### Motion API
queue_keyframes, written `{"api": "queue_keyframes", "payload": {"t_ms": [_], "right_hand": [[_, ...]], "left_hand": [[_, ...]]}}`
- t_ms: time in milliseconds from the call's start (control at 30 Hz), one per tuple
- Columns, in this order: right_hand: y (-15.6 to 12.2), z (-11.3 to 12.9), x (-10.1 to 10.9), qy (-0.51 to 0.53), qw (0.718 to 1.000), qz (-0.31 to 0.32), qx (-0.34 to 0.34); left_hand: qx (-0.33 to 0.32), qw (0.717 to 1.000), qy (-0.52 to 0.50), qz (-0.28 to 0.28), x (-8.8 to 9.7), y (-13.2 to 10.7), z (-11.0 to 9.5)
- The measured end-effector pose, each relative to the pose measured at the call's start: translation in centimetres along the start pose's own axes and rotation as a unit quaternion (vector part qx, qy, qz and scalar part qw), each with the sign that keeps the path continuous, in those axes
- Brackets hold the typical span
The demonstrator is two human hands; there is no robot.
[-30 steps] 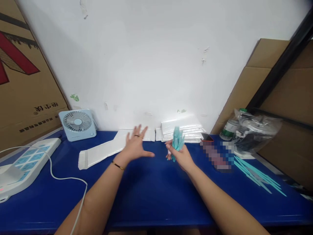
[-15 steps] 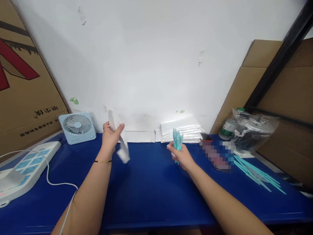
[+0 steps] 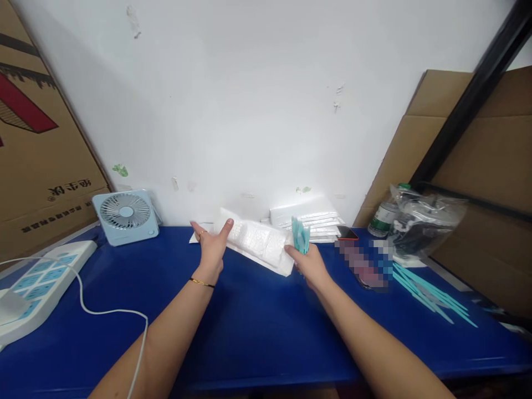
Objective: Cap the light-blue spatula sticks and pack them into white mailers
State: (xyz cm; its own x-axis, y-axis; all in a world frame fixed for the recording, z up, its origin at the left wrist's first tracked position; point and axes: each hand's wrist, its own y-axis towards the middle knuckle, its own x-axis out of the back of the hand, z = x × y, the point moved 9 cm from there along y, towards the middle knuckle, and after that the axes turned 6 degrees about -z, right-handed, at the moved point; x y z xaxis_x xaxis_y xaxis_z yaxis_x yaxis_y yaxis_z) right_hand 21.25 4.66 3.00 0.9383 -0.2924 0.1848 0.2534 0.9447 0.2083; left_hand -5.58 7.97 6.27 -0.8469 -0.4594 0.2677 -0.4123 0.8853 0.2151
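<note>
My left hand (image 3: 214,246) has its thumb over the left end of a white bubble-lined envelope (image 3: 260,244), its fingers behind or beside it. The envelope hangs tilted above the table, its right end lower. At that end the thumb of my right hand (image 3: 310,265) presses on the envelope. My right hand also grips an upright bunch of thin teal sticks (image 3: 301,235); their exact kind is hard to make out. Behind the right hand lies a stack of white envelopes (image 3: 310,213) against the wall. More flat white envelopes show partly behind the left hand.
On the blue table (image 3: 257,332) stand a light blue fan (image 3: 127,216) and a white power strip (image 3: 50,282) with a cable crossing my left forearm. At right are a phone (image 3: 347,233), a blurred-out item, a bottle (image 3: 382,219), a clear plastic bag (image 3: 424,221) and loose teal sticks (image 3: 434,293).
My left hand has moved right, bringing the white envelope across so that its other end meets my right hand. The right hand stays nearly in place with the teal sticks.
</note>
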Motion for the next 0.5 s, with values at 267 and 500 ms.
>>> {"api": "queue_keyframes", "payload": {"t_ms": [267,500], "right_hand": [[0.6,-3.0,0.1,0.088,0.968,0.173,-0.16],[0.5,-2.5,0.3,0.082,0.968,0.193,-0.138]], "left_hand": [[-0.44,0.774,0.379,0.254,-6.3,-7.7,-4.2],[-0.399,0.795,0.353,0.29,-8.1,-9.3,-2.3]]}}
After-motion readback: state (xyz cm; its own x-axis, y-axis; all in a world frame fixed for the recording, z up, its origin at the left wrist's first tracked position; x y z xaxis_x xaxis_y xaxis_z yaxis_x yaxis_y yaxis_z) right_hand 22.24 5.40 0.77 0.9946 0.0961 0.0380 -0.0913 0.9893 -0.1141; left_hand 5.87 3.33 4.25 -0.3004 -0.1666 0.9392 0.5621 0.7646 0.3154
